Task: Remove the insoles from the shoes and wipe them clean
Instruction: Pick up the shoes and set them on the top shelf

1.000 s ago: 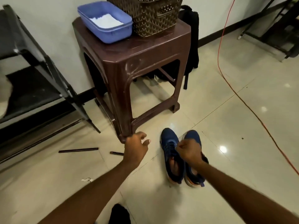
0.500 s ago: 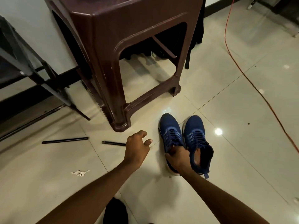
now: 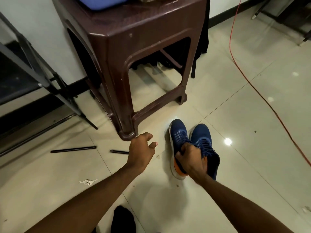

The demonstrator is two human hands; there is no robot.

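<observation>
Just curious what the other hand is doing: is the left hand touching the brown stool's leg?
Apart. In the head view, the left hand hangs open with a strip of pale floor tile showing between its knuckles and the stool's foot.

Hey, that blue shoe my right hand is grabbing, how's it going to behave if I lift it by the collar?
The blue shoe looks like soft knit, so the collar will probably fold under the right hand. Its thick pale sole suggests the toe may droop when lifted. It seems light enough for one hand, leaving the open left hand free.
</observation>
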